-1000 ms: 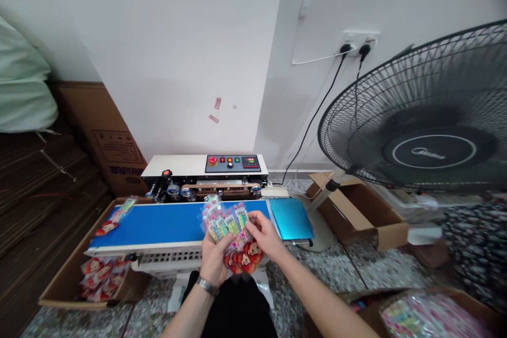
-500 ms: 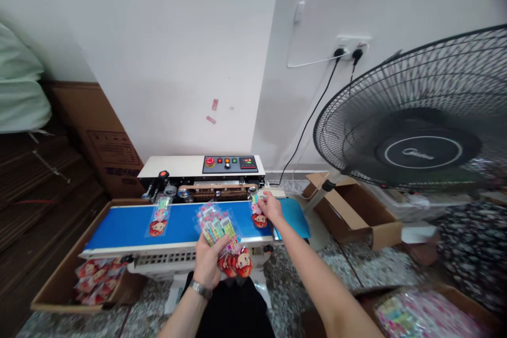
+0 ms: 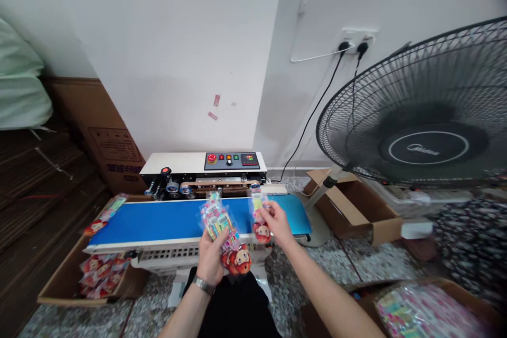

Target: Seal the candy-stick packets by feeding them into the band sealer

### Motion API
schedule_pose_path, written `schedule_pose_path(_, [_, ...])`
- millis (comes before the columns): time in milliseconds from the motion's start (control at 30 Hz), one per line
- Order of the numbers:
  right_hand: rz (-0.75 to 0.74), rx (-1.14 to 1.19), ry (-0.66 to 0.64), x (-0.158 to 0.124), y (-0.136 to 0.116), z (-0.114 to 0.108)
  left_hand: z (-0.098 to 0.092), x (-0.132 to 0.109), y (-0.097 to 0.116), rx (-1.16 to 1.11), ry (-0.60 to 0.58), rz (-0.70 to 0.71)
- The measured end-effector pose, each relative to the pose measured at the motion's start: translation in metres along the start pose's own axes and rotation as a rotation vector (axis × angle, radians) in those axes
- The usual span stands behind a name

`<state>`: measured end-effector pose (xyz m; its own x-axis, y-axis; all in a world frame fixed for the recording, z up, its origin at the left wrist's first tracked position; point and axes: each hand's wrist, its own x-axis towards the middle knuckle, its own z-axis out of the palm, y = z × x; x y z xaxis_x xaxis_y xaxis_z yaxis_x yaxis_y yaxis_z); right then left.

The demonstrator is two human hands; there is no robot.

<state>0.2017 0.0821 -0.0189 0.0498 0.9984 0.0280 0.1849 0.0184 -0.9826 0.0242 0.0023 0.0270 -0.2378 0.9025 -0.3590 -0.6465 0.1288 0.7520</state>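
Note:
My left hand (image 3: 211,257), with a watch on its wrist, is closed round a fanned stack of clear candy packets (image 3: 221,229) with red cartoon heads at the bottom. My right hand (image 3: 277,222) pinches a single packet (image 3: 260,217) just right of the stack, above the front edge of the blue conveyor belt (image 3: 166,220). Another packet (image 3: 103,215) hangs off the belt's left end. Behind the belt sits the sealing machine (image 3: 204,168) with its button panel.
A cardboard box (image 3: 85,280) of sealed packets sits under the belt's left end. An open box (image 3: 358,206) and a large black floor fan (image 3: 420,116) stand to the right. A box of more packets (image 3: 420,311) is at the lower right. Cables run to a wall socket (image 3: 354,42).
My right hand came back from the belt's right end to beside the stack and holds one packet. The packet on the belt travelled to its left end.

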Motion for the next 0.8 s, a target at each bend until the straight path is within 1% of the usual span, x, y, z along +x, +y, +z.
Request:
schedule_pose_path(67, [0.035,-0.175,0.155,0.022,0.014,-0.019,-0.004,0.001,0.001,0.007,0.03,-0.011])
schedule_pose_path(133, [0.076,-0.377,0.221,0.043,0.024,-0.032,-0.007,0.001,0.003,0.008,0.035,-0.005])
schedule_pose_path(200, [0.102,-0.524,0.19,0.059,0.027,-0.035,-0.008,0.001,0.003,0.015,0.026,0.005])
schedule_pose_path(300, [0.096,-0.616,0.099,0.068,0.018,-0.021,-0.006,0.0,0.004,0.022,0.037,0.002])
schedule_pose_path(367, [0.015,-0.606,0.079,0.06,0.006,-0.006,-0.004,0.0,0.005,0.024,0.044,0.001])
schedule_pose_path(400, [-0.044,-0.558,0.055,0.051,-0.002,0.002,-0.003,0.0,0.005,0.025,0.042,0.005])
schedule_pose_path(433, [-0.101,-0.482,-0.005,0.039,-0.009,0.01,-0.003,0.0,0.005,0.027,0.038,0.014])
schedule_pose_path(467, [-0.15,-0.385,-0.099,0.026,-0.016,0.017,-0.002,0.001,0.005,0.031,0.03,0.023])
schedule_pose_path(533, [-0.184,-0.189,-0.329,-0.004,-0.028,0.027,-0.001,0.001,0.004,0.034,0.003,0.037])
schedule_pose_path(567, [-0.19,-0.136,-0.398,-0.017,-0.033,0.031,0.0,0.001,0.003,0.032,-0.017,0.042])
schedule_pose_path(600, [-0.191,-0.102,-0.43,-0.029,-0.036,0.033,0.001,0.001,0.002,0.023,-0.038,0.046])
schedule_pose_path(633, [-0.188,-0.087,-0.42,-0.037,-0.038,0.035,0.003,0.0,0.002,0.01,-0.057,0.045])
schedule_pose_path(700, [-0.165,-0.06,-0.343,-0.045,-0.038,0.035,0.007,-0.003,0.0,-0.014,-0.079,0.043])
schedule_pose_path(733, [-0.15,-0.041,-0.319,-0.046,-0.037,0.034,0.008,-0.004,-0.001,-0.016,-0.085,0.044])
schedule_pose_path(800, [-0.129,-0.015,-0.315,-0.045,-0.035,0.031,0.009,-0.005,-0.003,-0.001,-0.101,0.054])
